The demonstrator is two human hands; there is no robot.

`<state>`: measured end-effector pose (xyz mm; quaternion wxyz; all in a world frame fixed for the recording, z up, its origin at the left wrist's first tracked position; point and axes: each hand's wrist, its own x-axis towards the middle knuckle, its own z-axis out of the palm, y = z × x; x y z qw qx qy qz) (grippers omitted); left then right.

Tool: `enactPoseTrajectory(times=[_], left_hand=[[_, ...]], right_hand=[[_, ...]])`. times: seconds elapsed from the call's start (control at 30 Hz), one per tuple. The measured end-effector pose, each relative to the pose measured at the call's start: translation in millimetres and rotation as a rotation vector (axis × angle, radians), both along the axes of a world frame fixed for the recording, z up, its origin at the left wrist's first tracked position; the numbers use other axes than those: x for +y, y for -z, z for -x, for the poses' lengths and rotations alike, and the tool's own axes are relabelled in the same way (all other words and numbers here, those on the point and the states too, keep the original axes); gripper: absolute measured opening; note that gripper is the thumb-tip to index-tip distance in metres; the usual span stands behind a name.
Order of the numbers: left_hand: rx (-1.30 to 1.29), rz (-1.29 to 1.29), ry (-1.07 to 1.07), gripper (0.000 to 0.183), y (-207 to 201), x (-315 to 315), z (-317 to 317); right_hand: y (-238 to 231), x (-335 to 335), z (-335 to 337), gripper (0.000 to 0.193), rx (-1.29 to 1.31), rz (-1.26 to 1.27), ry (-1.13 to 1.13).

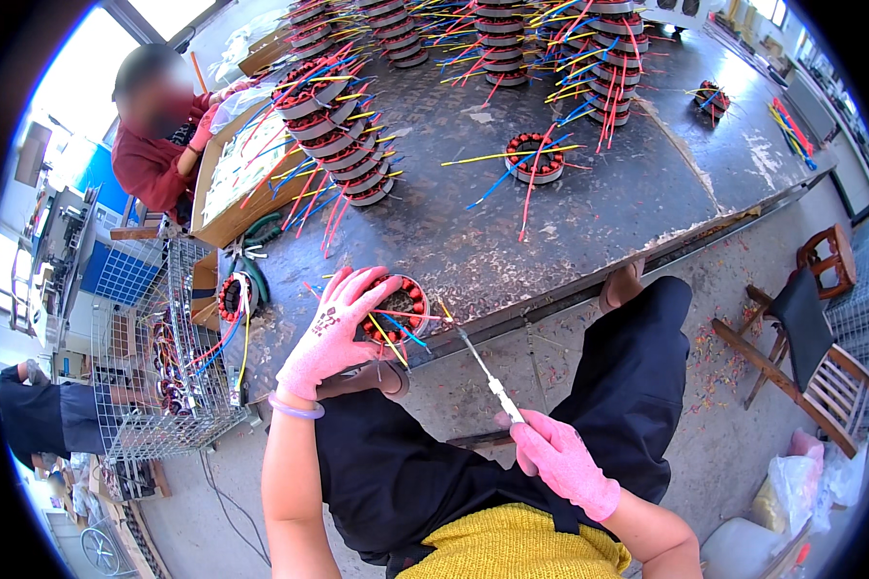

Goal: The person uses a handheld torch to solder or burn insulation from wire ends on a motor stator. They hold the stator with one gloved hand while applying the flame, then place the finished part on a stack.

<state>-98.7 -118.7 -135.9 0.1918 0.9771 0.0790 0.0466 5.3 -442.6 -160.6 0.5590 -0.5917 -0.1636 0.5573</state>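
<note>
Pink-gloved, my left hand (333, 333) is closed around the near-left side of a motor stator (417, 294) at the table's front edge. Red, yellow and blue wires stick out of this stator toward the right and toward me. My right hand (565, 461), also in a pink glove, grips a slim white-handled tool (500, 389) with a thin metal shaft. The shaft points up and left, its tip close to the end of the stator's red wire; whether they touch I cannot tell. Part of the stator is hidden under my left fingers.
Stacks of wired stators (343, 145) stand along the table (434, 227). A single stator (534, 159) lies farther back. Green-handled pliers (259, 236) and another stator (232, 294) lie at the left edge, beside a wire basket (130, 386). A co-worker (154, 145) works behind a cardboard box (217, 207).
</note>
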Motion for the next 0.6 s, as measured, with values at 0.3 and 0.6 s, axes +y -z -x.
enactPoseTrajectory(times=[0.3,0.6], left_hand=[[0.005,-0.002,0.000,0.089,-0.8,-0.3,0.1],[-0.002,0.003,0.009,0.092,-0.2,0.5,0.2]], right_hand=[[0.9,0.6,1.4,0.031,-0.001,-0.003,0.014],[-2.1,1.3,-0.6,0.031,-0.039,0.010,-0.012]])
